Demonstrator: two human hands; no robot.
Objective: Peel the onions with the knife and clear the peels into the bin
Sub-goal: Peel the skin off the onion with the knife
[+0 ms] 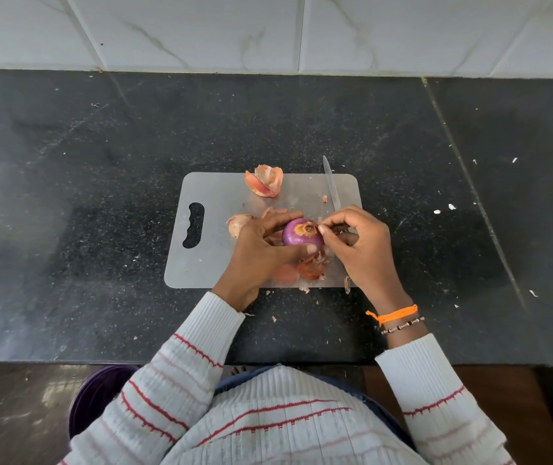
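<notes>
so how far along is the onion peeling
Mostly done on this onion: it shows bare purple skin, and loose peels lie on the cutting board. In hand: the left hand holds the onion while the right hand, gripping the knife, picks at the dry root end. Left: clearing the peels into the bin by the person's feet.

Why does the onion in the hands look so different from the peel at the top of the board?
The onion is round, whole and shiny purple; the peel is a thin, curled, orange-pink shell. The left hand grips the onion, while the peel lies loose on the cutting board, untouched. Both are onion parts.
</notes>
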